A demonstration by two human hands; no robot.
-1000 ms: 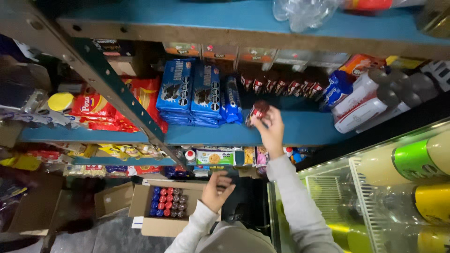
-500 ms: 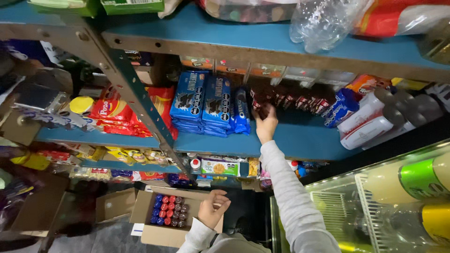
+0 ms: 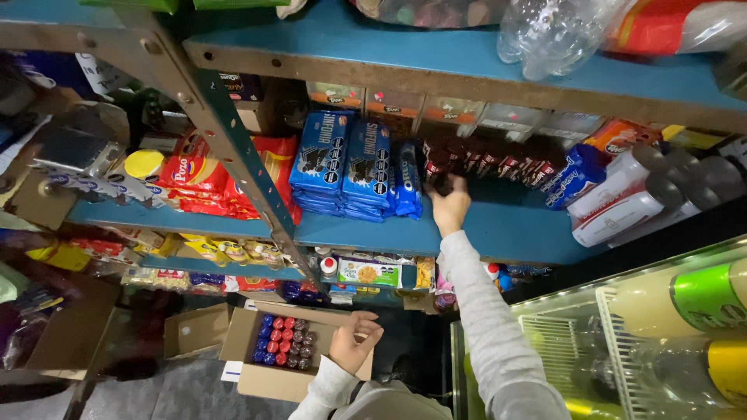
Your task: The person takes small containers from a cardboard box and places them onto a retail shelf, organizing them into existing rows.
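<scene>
Shelving fills the view: the blue middle shelf carries stacks of blue biscuit packs to the left of the right hand's fingers and a row of small dark snack packs running to the right of them. Compared with 1 second ago, the right hand has gone from holding a dark pack out in front of the shelf edge to reaching deep in, so the dark snack pack now sits at the left end of that row, touching its neighbours. The fingers curl over it; whether they grip or merely press cannot be told. Bare shelf lies below and to the right of the fingers, while the upper shelf's metal edge hangs close above. Lower down, the left hand hovers with fingers loosely curled and empty, just right of the open cardboard box of red and blue capped items.
</scene>
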